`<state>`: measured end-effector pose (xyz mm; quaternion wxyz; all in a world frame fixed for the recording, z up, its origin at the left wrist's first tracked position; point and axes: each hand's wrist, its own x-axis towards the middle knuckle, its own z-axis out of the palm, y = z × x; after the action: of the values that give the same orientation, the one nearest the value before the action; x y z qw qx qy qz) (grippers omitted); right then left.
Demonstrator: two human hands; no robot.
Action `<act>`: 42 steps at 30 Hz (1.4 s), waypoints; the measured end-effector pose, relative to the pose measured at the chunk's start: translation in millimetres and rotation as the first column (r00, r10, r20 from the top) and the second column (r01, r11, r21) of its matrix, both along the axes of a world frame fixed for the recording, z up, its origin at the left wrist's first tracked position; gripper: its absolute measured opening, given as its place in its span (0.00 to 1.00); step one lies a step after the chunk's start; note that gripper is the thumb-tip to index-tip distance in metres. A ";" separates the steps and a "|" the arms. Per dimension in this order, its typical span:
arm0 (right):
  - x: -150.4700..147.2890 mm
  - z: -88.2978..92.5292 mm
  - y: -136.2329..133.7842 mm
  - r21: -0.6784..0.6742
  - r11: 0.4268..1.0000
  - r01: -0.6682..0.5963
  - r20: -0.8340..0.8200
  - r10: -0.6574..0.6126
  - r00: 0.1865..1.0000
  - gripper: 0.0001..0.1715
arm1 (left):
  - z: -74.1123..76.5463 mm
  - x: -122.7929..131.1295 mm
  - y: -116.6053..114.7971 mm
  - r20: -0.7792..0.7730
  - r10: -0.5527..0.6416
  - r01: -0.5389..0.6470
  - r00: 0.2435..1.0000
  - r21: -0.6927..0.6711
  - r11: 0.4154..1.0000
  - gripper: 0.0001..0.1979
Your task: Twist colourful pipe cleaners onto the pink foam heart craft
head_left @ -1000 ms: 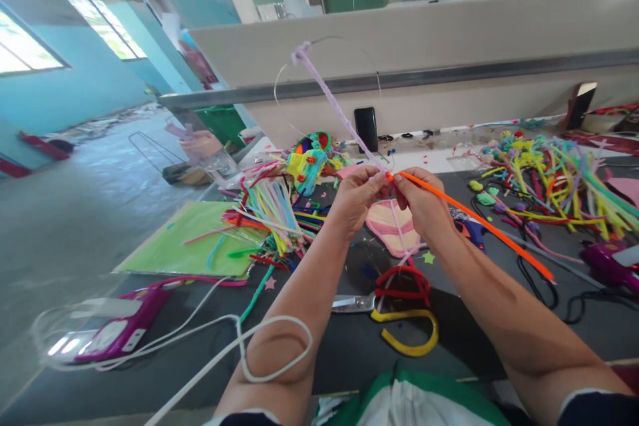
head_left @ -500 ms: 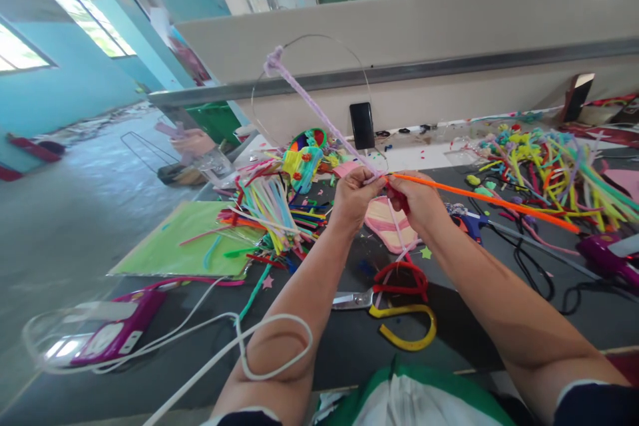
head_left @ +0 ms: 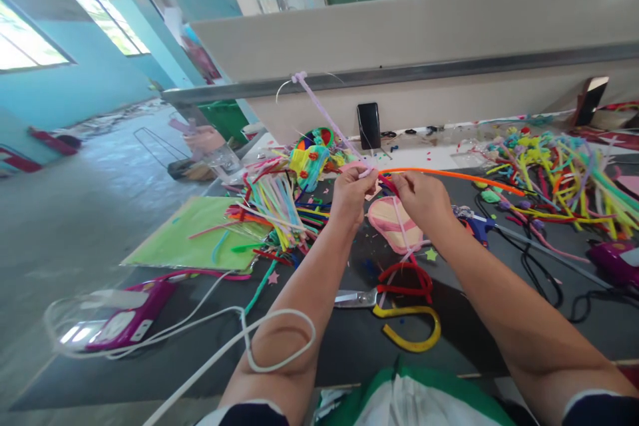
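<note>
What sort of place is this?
Likely a craft workshop: a bundle of coloured pipe cleaners and open scissors lie on the dark table, and the left hand holds a fuzzy lilac stem.

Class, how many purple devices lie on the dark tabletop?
2: one purple device at the left, the other purple device at the right, cut by the picture's edge. More may be hidden.

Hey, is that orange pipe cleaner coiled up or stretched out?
Stretched out, mostly: the orange pipe cleaner runs past the right hand in one long, shallow curve. Whether its near end is wound, I cannot tell.
</note>
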<state>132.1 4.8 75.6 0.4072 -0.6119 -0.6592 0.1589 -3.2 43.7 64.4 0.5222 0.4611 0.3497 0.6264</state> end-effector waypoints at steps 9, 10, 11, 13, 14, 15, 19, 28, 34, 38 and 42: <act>-5.5 -15.2 0.2 0.366 0.931 0.005 0.470 -0.189 0.862 0.17 | -4.2 10.5 -4.6 0.024 -0.011 0.011 1.000 0.013 1.000 0.12; -4.8 -14.2 -0.3 0.366 0.931 -0.015 0.496 -0.181 0.850 0.16 | -5.4 11.2 -4.3 0.023 -0.016 0.015 1.000 0.013 1.000 0.12; -4.1 -12.6 -1.4 0.360 0.932 -0.033 0.520 -0.171 0.837 0.15 | -6.5 11.8 -3.9 0.025 -0.017 0.017 1.000 0.011 1.000 0.12; -2.5 -8.6 -4.6 0.327 0.944 -0.052 0.564 -0.150 0.812 0.15 | -8.5 12.7 -3.5 0.030 -0.011 0.011 0.999 0.006 1.000 0.12; -1.6 -6.6 -6.0 0.300 0.952 -0.058 0.583 -0.134 0.802 0.15 | -9.4 13.0 -3.4 0.031 -0.005 0.005 1.000 0.004 1.000 0.12; -0.6 -5.0 -6.6 0.266 0.962 -0.066 0.597 -0.110 0.795 0.15 | -10.2 13.3 -3.4 0.029 -0.001 0.001 1.000 0.005 1.000 0.11; 3.5 -5.4 1.3 0.128 0.985 -0.111 0.500 0.033 0.865 0.14 | -13.0 15.1 -4.2 -0.008 -0.019 0.020 1.000 0.033 0.999 0.12; 0.1 -19.6 14.9 0.242 0.969 -0.056 0.197 0.007 0.980 0.12 | -14.3 14.3 -3.7 -0.102 -0.087 0.091 0.991 0.034 0.995 0.14; -1.2 -18.9 11.9 0.288 0.955 -0.066 0.167 0.018 0.986 0.12 | -12.8 14.6 -3.9 -0.124 -0.038 0.046 0.992 0.067 0.997 0.13; -1.9 -17.7 11.7 0.253 0.968 -0.012 0.012 0.009 1.000 0.09 | -9.2 17.0 -5.5 -0.039 -0.042 0.045 0.998 0.082 0.996 0.13; 0.2 -13.5 12.1 0.101 0.992 -0.069 -0.317 0.098 0.943 0.06 | -3.6 17.8 -9.1 0.029 -0.083 0.081 0.996 0.056 0.995 0.13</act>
<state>132.3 16.9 62.1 0.5286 -0.5306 -0.6160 0.2440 14.7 34.6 60.7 0.5401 0.4794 0.3052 0.6208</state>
